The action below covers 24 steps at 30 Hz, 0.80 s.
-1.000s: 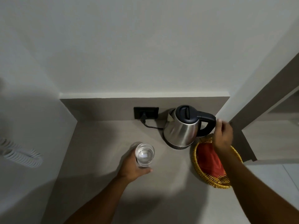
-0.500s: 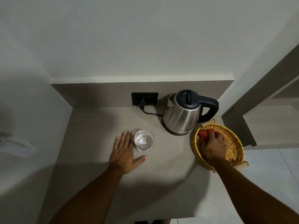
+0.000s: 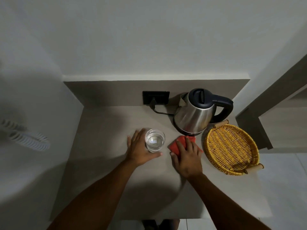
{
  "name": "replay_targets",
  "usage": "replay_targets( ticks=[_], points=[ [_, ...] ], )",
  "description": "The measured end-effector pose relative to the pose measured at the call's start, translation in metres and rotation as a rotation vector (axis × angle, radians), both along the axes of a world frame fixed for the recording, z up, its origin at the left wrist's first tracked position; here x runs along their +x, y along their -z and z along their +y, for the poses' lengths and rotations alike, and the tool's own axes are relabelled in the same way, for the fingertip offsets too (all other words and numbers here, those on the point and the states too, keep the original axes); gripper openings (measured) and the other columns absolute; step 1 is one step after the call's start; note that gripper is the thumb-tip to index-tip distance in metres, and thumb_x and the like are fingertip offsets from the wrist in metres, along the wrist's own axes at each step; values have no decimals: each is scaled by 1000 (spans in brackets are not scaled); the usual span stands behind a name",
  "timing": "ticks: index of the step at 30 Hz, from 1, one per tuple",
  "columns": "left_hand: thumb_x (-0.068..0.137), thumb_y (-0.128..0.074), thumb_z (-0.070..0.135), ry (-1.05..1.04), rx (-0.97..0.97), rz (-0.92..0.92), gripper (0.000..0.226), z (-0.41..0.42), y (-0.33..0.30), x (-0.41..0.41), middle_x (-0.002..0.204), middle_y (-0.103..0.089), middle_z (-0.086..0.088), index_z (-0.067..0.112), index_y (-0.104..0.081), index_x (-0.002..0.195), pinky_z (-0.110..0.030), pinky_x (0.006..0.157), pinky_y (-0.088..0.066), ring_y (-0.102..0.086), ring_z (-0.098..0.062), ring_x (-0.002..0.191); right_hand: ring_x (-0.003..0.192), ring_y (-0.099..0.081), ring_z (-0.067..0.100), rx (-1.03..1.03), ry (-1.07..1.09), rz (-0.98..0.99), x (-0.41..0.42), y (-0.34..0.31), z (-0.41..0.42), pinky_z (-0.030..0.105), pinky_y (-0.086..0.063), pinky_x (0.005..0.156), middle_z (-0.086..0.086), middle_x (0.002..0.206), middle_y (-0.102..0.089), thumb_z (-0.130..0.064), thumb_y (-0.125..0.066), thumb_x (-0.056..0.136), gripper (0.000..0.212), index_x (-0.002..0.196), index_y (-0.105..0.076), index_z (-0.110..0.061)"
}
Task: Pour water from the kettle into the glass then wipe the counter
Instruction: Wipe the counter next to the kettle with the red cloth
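Observation:
A steel kettle [image 3: 194, 115] with a black lid and handle stands upright on its base at the back right of the grey counter [image 3: 106, 146]. A clear glass [image 3: 154, 141] with water in it stands left of the kettle. My left hand [image 3: 140, 149] lies against the glass's left side, thumb curled in front of it. My right hand [image 3: 186, 155] presses flat on a red cloth [image 3: 177, 145] on the counter, just in front of the kettle and right of the glass.
A woven yellow basket [image 3: 232, 148] with wooden handles sits at the counter's right edge. A black wall socket [image 3: 156, 97] with the kettle's cord is behind. A white coiled cord [image 3: 28, 138] hangs on the left wall. Walls close the counter at the back and left.
My right hand left the kettle handle, took the red cloth out of the basket and brought it left onto the counter. My left hand stayed at the glass.

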<state>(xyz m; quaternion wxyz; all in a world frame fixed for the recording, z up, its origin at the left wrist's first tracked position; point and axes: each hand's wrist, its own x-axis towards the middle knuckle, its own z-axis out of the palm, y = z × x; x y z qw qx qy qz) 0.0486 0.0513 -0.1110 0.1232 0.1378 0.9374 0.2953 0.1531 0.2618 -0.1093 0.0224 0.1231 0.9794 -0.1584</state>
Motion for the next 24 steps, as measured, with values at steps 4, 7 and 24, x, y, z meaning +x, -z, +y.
replay_targets(
  ticks=[4, 7, 24],
  points=[
    [47, -91, 65, -90, 138, 13, 95, 19, -15, 0, 129, -62, 13, 35, -53, 128, -64, 119, -18, -56, -14, 125, 140, -29, 37, 3, -31, 17, 2, 5, 8, 57, -29, 109, 14, 157, -35, -67, -32, 96, 63, 146, -41, -30],
    [46, -96, 55, -144, 178, 15, 87, 24, -23, 1, 122, -66, 13, 34, -58, 122, -53, 119, -17, -59, -13, 119, 142, -29, 36, -26, -140, -16, 15, 6, -1, 57, -27, 112, 11, 158, -35, -66, -30, 98, 60, 147, -39, -33],
    [50, -94, 51, -255, 145, 116, 83, -55, -102, -12, 123, -70, 3, 23, -64, 122, -63, 113, -33, -63, -22, 119, 135, -35, 40, -31, -212, 84, -59, -1, -24, 51, -32, 107, 17, 152, -40, -49, -50, 98, 50, 140, -52, -22]
  ],
)
